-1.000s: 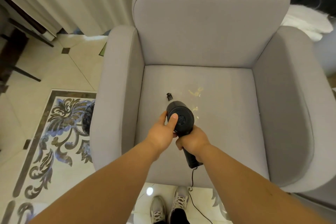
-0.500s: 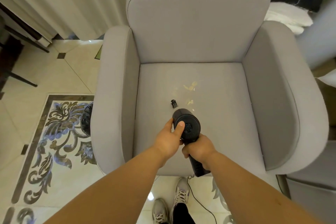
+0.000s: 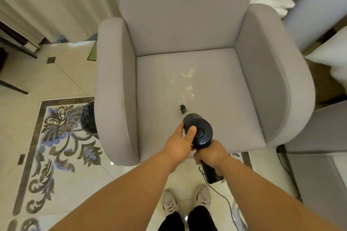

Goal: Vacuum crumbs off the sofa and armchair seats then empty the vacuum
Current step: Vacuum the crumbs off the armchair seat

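Pale crumbs (image 3: 187,82) are now neared by the vacuum (image 3: 199,133), gripped by left hand (image 3: 178,146) and right hand (image 3: 212,154), so suction is imminent.

The armchair (image 3: 187,43) stands in the middle, its seat facing the near edge. Crumbs (image 3: 187,84) lie on the seat, a little left of its centre. Just near of them is the vacuum (image 3: 199,133), its nozzle pointing far toward the crumbs. The left hand (image 3: 180,146) holds the vacuum's left side; the right hand (image 3: 212,155) grips its handle, nearer (over the seat's front edge). Shoes (image 3: 187,204) stand on the floor (image 3: 56,84) below the hands. A bin (image 3: 88,120) sits left of the armchair; curtains (image 3: 47,2) hang far left.
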